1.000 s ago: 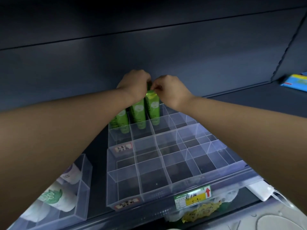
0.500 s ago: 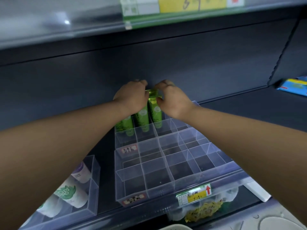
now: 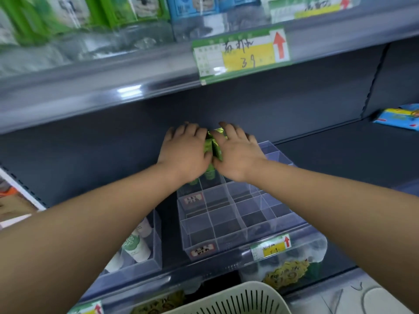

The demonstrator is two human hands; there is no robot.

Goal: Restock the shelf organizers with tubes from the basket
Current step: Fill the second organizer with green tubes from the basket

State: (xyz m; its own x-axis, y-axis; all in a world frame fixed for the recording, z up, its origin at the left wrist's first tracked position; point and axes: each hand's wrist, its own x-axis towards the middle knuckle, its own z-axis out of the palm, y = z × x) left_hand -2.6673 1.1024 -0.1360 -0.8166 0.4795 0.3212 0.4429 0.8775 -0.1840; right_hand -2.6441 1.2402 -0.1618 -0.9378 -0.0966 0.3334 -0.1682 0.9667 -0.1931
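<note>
At the centre of the frame, the left hand (image 3: 184, 152) and right hand (image 3: 238, 152) lie side by side. Their fingers are stretched out flat against the green tubes (image 3: 215, 144), which stand in the back row of a clear shelf organizer (image 3: 226, 214). A pale slotted basket (image 3: 244, 300) sits at the bottom edge.

Person's arms, head view. The bare left hand (image 3: 184, 152) has a broad, smooth back and short fingers (image 3: 181, 131) with softly rounded knuckles. The bare right hand (image 3: 238, 152) is of like build, and its fingers (image 3: 230, 132) are equally short. The bare left forearm (image 3: 102, 223) is uncovered from the wrist to the frame edge, smooth in outline and looming wider toward the lens. The bare right forearm (image 3: 328, 200) is likewise uncovered along all its visible length. Nails and skin creases are lost to blur.
</note>
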